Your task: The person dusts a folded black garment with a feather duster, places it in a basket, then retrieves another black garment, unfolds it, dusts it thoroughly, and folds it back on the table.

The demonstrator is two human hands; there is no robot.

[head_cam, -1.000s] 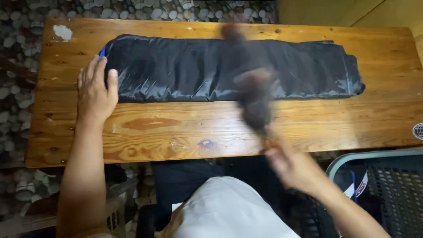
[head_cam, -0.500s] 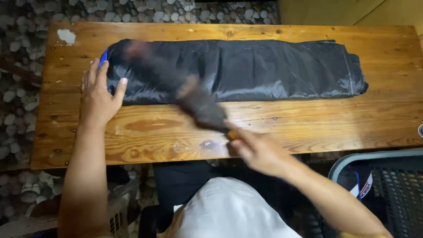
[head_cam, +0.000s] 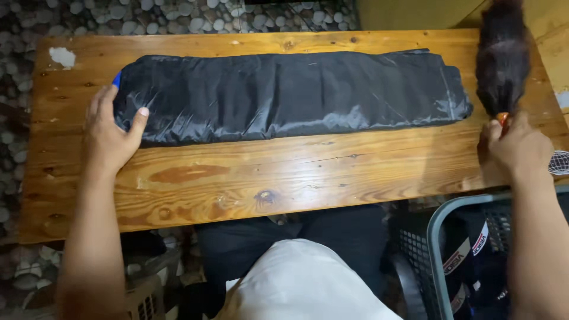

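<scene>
One black folded garment (head_cam: 284, 95), one brush (head_cam: 502, 59), two baskets (head_cam: 468, 261).

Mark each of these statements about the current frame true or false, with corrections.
1. The left hand rests on the left end of the long black shiny folded garment. True.
2. The right hand is empty. False: it holds a dark bushy duster.
3. The garment hangs off the wooden plank table. False: it lies flat on it.
4. A dark plastic basket stands at lower right. True.

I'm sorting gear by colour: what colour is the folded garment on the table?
Glossy black, with a bit of blue at its left end; the folded garment shows best in the head view.
</scene>
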